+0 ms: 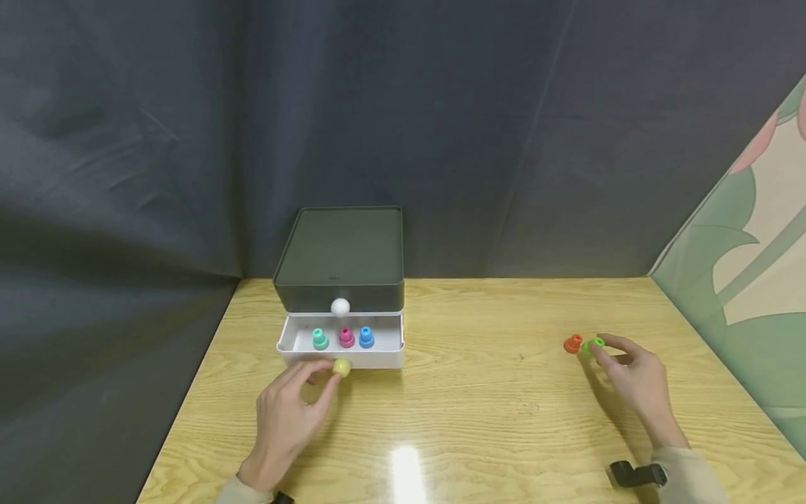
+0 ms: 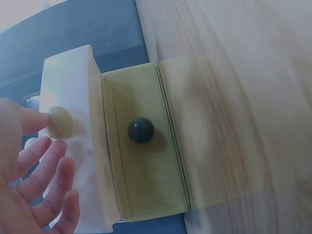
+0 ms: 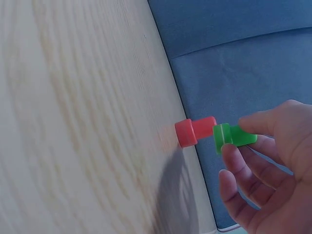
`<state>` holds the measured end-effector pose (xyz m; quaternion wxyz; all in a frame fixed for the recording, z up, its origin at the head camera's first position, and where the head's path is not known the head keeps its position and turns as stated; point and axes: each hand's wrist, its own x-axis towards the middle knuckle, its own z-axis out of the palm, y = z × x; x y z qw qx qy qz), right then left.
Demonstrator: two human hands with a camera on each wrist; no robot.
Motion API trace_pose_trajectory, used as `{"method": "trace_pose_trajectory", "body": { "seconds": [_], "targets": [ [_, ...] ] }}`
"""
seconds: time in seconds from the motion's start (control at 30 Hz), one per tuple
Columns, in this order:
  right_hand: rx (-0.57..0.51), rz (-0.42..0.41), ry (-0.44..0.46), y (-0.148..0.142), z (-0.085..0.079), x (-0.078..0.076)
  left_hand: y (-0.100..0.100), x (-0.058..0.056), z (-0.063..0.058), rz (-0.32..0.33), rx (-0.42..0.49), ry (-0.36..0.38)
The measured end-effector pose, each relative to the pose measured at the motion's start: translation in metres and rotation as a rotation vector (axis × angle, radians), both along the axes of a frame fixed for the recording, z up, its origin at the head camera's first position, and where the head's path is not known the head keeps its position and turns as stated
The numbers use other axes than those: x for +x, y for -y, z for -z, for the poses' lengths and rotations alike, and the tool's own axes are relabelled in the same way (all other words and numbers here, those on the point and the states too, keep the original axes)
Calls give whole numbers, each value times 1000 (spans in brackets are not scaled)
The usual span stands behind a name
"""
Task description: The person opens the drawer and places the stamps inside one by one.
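Note:
My left hand pinches the round yellow-green knob of a white drawer, which stands pulled out of a small cabinet. Inside the drawer, a teal peg, a magenta peg and a blue peg stand in a row. Over at the right, my right hand holds a bright green peg between thumb and fingers, its wide base toward the table. Just left of it, a red-orange peg stands upright on the wood.
The cabinet's dark upper drawer has a white knob. Below the white drawer, the left wrist view shows a yellowish drawer front with a dark knob. Dark cloth hangs behind the wooden table; a patterned panel borders the right.

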<state>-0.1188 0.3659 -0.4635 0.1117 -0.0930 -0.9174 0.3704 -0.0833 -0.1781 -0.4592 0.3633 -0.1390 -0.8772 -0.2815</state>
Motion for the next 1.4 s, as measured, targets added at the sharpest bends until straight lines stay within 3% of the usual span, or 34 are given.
{"method": "trace_pose_trajectory", "body": {
  "seconds": [0.3,0.63,1.1,1.4],
  "targets": [
    [2,-2,-3,0,1,2,-5,-13,1,-45,72,84],
    [-14,-15,23,4,5,2,-5,-25,2,-42,133,152],
    [-10,-11,41,4,9,0,-6,-40,-6,-75,177,297],
    [-5,-16,42,6,8,2,-7,-47,-4,-82,195,323]
  ]
}}
